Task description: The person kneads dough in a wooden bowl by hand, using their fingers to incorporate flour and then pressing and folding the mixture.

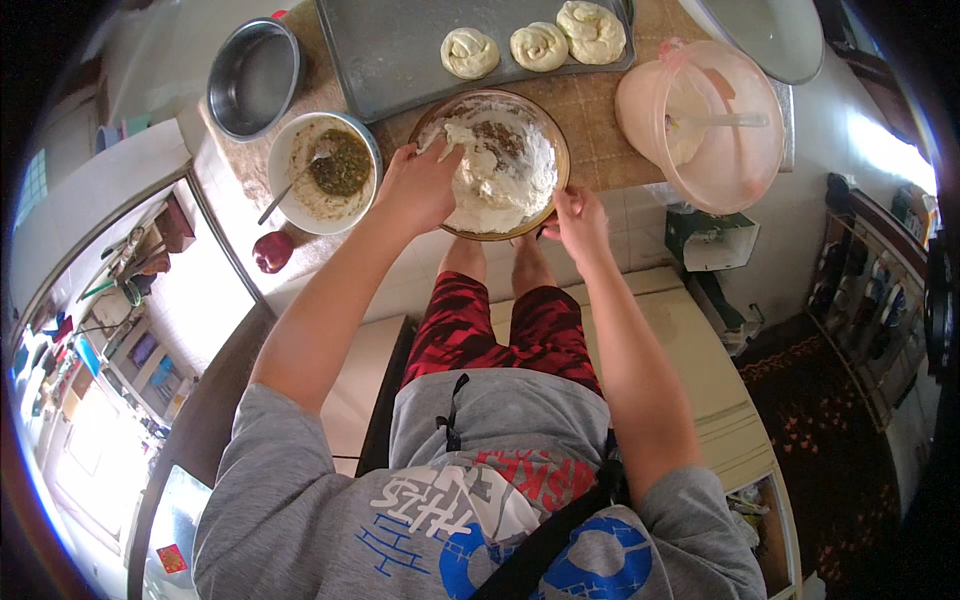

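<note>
A round amber-brown bowl (564, 154) stands at the table's near edge, its inside coated with white flour. Pale, sticky dough (484, 176) lies in it. My left hand (426, 186) reaches over the bowl's left side, fingers apart and fingertips at the dough; whether they grip any is unclear. On the opposite side, my right hand (583, 221) pinches the bowl's lower right rim between thumb and fingers. Left of the bowl, a white bowl (281, 169) holds a dark green chopped mixture (341, 163) and a metal spoon (276, 204).
Three coiled dough rolls (538, 46) sit on a dark baking tray (390, 60) behind the bowl. A round metal pan (255, 79) is at far left, above a red onion (273, 251). Rightward stands a translucent pink tub (720, 169) with a pale-handled utensil (739, 120).
</note>
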{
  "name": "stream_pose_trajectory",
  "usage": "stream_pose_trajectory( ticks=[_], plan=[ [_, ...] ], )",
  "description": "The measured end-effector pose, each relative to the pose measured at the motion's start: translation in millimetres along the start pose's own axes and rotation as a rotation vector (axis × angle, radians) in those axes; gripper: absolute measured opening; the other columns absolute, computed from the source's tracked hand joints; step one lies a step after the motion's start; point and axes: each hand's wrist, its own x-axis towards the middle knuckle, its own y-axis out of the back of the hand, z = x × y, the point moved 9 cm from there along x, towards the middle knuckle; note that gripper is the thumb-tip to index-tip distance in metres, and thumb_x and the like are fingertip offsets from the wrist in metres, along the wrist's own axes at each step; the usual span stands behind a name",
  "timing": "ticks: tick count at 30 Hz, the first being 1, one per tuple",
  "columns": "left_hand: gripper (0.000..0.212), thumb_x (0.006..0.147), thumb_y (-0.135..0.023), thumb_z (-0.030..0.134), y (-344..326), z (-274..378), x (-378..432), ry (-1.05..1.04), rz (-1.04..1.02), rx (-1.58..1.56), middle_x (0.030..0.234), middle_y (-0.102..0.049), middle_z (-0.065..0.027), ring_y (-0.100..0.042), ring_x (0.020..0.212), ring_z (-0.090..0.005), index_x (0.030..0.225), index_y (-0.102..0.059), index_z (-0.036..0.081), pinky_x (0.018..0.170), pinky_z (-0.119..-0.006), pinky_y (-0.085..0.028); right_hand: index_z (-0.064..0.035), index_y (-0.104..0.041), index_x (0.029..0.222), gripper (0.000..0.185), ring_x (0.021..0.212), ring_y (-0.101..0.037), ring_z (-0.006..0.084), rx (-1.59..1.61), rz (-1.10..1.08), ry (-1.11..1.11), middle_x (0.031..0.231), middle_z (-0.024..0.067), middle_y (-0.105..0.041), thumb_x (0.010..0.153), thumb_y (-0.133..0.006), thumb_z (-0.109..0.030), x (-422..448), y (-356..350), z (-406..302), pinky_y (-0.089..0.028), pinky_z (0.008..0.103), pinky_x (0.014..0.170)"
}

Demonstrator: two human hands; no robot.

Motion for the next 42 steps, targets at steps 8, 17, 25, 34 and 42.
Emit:
stream_pose_trajectory(
  ticks=[8, 17, 25, 34, 42],
  plan=[
    [0.083, 0.096, -0.067, 0.013, -8, 23, 26, -0.018, 0.044, 0.135, 0.177, -0.043, -0.0212, -0.050, 0.159, -0.0383, 0.174, -0.041, 0.013, 0.138, -0.054, -0.025, -0.0026, -0.050, 0.151, 0.040, 0.113, -0.079, 0.0284, 0.625, -0.299, -0.095, 0.135, 0.0163, -0.071, 0.117, -0.064, -0.018, -43, -72, 50, -0.069, 0.0442, 0.102],
    [0.086, 0.099, -0.067, 0.022, -15, 94, 76, 0.116, -0.035, -0.059, 0.180, -0.040, -0.0201, -0.045, 0.162, -0.0426, 0.178, -0.035, 0.015, 0.140, -0.055, -0.018, 0.0066, -0.066, 0.106, 0.017, 0.088, -0.081, 0.0249, 0.417, -0.085, 0.082, 0.101, 0.0129, -0.075, 0.110, -0.061, -0.009, -23, -53, 48, -0.072, 0.0396, 0.085],
    [0.065, 0.106, -0.064, 0.033, -42, 122, 57, -0.203, -0.115, 0.027, 0.177, -0.048, -0.0113, -0.047, 0.161, -0.0342, 0.169, -0.053, 0.017, 0.140, -0.057, -0.017, 0.0079, -0.072, 0.092, 0.029, 0.078, -0.082, 0.0255, -0.024, 0.068, 0.215, 0.080, 0.0149, -0.076, 0.104, -0.069, -0.019, 4, -10, 18, -0.063, 0.0394, 0.072],
    [0.075, 0.103, -0.059, 0.021, -46, 70, 37, 0.130, -0.071, -0.082, 0.182, -0.038, -0.0152, -0.039, 0.167, -0.0304, 0.175, -0.041, 0.014, 0.142, -0.055, -0.012, 0.0082, -0.077, 0.101, 0.036, 0.097, -0.075, 0.0535, -0.619, -0.017, 0.450, 0.099, 0.0340, -0.076, 0.098, -0.068, -0.027, 25, 8, -82, -0.059, 0.0588, 0.089],
    [0.088, 0.095, -0.055, 0.011, -30, 62, 75, 0.305, 0.153, -0.560, 0.182, -0.032, -0.0252, -0.026, 0.172, -0.0375, 0.178, -0.027, 0.001, 0.142, -0.054, -0.012, -0.0064, -0.052, 0.164, 0.054, 0.100, -0.077, 0.0259, -0.078, -0.040, 0.304, 0.127, 0.0186, -0.077, 0.113, -0.064, -0.020, 15, -5, 7, -0.063, 0.0457, 0.090]
  ],
)
